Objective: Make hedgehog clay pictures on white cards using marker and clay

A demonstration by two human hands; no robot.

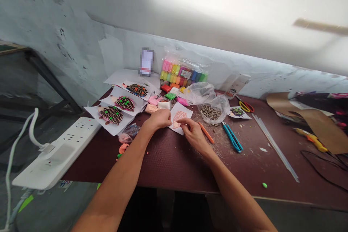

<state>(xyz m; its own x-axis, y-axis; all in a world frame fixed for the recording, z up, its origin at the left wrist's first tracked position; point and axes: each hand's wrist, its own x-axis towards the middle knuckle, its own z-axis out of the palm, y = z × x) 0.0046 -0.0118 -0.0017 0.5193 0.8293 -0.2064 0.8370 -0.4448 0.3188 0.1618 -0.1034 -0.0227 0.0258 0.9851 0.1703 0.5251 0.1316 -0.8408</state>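
A small white paper card (187,112) lies on the table in front of me, bearing a flat peach-coloured clay shape (179,115) with a dimpled surface. At the card's left edge, my left hand (162,117) has its fingers closed, gripping that edge. My right hand (193,133) comes in from the right, its index finger stretched onto the lower part of the clay and its thumb apart below. Beside the left hand sit a peach clay lump (151,108) and a white clay block (164,105). An orange stick tool (206,133) lies right of the right hand.
Finished hedgehog cards (111,115) lie left. Behind are packs of coloured clay (185,74) and a phone (146,61). Rightward are a bag of small sticks (212,111), a blue cutter (232,137), scissors (246,106), glue sticks (276,148) and a glue gun (311,139). A power strip (59,152) borders the left.
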